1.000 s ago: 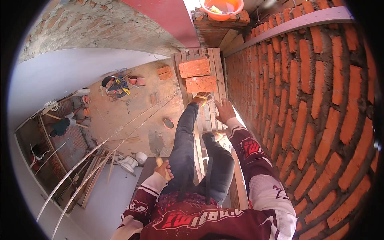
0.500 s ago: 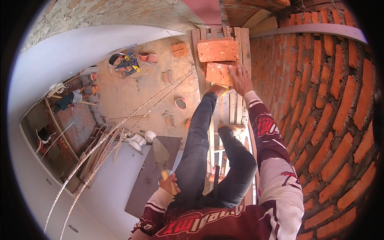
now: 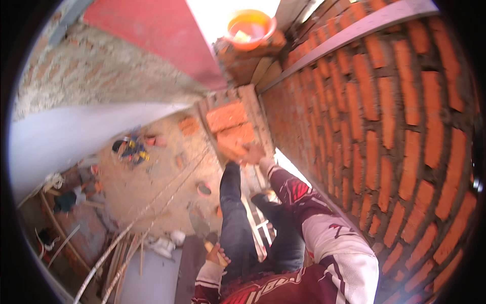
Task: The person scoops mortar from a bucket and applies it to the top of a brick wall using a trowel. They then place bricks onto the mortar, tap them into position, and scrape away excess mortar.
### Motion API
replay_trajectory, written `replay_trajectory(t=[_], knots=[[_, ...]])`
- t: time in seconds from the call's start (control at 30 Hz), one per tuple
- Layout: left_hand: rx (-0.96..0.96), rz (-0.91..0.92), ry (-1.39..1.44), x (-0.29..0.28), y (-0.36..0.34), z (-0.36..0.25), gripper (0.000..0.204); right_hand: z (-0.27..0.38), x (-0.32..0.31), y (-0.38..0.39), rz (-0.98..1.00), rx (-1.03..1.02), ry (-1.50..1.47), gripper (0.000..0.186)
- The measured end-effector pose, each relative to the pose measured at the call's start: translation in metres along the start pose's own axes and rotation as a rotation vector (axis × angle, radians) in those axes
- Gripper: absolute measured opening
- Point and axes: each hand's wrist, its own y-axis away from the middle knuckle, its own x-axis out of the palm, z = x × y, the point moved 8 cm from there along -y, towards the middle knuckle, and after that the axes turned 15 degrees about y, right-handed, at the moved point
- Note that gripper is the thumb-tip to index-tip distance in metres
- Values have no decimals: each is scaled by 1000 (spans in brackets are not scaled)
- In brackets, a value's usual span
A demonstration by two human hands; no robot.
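Observation:
My left hand (image 3: 219, 255), low in the view, is closed round the wooden handle of a trowel (image 3: 199, 221), its blade pointing up and away. My reaching right hand (image 3: 254, 153) has its fingers over the near end of an orange brick (image 3: 236, 138), gripping it; motion blur softens the fingertips. Just beyond, another brick (image 3: 226, 116) lies on top of the stack. Narrow planks (image 3: 257, 114) carry the stack, close to my feet.
A mortared brick wall (image 3: 372, 96) rises along my right, with a pale long strip (image 3: 349, 33) across it. An orange bucket (image 3: 263, 26) stands on a far ledge. Lower down are two slanting poles (image 3: 119, 243), a tool bucket (image 3: 121, 147) and a person (image 3: 65, 201).
My view has swung up and right, bringing the orange bucket and more brick wall into sight. My right hand stays at the brick; my left hand still holds the trowel.

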Motion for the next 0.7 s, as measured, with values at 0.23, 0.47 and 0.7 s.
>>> replay_trajectory(t=[0.23,0.47,0.7], knots=[[73,216,-46,73,10,-45,33,55,-99,246,-33,-185,-959,77],[86,456,60,182,33,-131,30,138,-320,550,-416,-526,-986,87],[187,352,-114,238,31,-216,27,168,-470,796,-1241,-645,-990,92]])
